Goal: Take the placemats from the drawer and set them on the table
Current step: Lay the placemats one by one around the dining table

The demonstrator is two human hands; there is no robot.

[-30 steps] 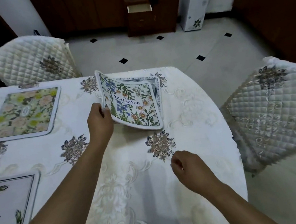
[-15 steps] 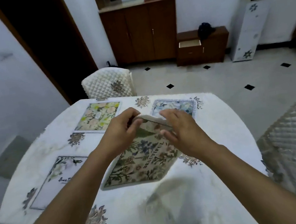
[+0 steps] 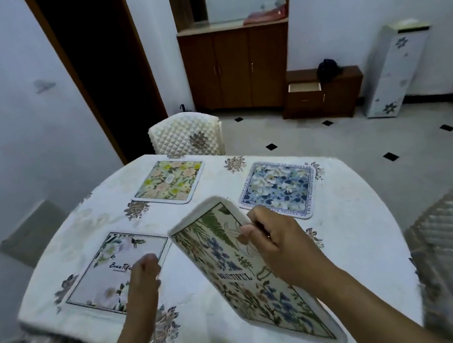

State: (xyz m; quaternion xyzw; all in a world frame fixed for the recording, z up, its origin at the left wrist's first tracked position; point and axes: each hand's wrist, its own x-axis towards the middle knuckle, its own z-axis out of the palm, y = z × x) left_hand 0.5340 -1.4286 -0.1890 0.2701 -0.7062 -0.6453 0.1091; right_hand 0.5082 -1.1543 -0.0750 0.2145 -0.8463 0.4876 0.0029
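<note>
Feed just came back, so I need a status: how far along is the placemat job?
Three placemats already lie flat on the table: the yellow floral mat, the blue floral mat and the white mat. The fourth, the fern-print mat, is tilted in the right hand; the left hand holds nothing. Left: lay it flat. The drawer stands open; its inside isn't visible.

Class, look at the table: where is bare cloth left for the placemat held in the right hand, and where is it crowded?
The right hand holds the BEAUTIFUL placemat tilted. Bare cloth lies on the near right, between the blue placemat and the table's near edge. The far side and left are crowded: the yellow placemat, then the white placemat, with the left hand over it.
</note>
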